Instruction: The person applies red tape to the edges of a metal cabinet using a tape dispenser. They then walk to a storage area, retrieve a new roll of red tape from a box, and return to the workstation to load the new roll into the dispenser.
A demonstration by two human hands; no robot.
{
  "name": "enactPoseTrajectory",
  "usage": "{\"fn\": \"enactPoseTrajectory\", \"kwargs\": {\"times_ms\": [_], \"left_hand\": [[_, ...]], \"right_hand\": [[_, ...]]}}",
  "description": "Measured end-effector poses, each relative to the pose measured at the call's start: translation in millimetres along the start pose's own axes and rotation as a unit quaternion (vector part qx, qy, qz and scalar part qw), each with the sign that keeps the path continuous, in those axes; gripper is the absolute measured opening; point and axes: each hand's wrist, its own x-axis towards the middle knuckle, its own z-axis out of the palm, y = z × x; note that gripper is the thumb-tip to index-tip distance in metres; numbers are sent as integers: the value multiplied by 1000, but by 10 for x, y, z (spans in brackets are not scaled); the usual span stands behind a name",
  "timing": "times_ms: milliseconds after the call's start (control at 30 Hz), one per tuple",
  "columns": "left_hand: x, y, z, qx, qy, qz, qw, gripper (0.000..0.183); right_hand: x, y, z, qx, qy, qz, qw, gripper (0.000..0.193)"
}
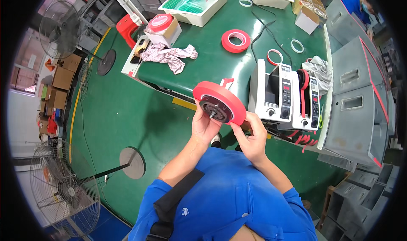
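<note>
The near edge of the large red tape roll on its black reel [219,102] is covered by the fingers of the left hand [204,126] and the right hand [253,138]. The lower front of the white box-shaped tape dispenser [271,95] is masked by the right hand. The grey wire-guarded floor fan [63,190] is cut off by the lens rim. The panel markings on the dispenser cannot be resolved.

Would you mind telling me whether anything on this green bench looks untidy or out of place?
A crumpled pinkish cloth lies bunched near the bench's left end, and loose red tape strips dangle below the tape dispensers. Tape rolls lie scattered; nothing looks damaged.
</note>
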Motion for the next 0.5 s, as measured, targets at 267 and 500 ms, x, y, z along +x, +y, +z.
{"fn": "enactPoseTrajectory", "kwargs": {"times_ms": [267, 500], "left_hand": [[115, 96, 125, 284, 79, 77, 953, 48], [94, -71, 1, 166, 90, 51, 981, 48]], "right_hand": [[76, -65, -270, -71, -21, -64, 995, 31], [117, -187, -344, -90, -16, -82, 992, 33]]}}
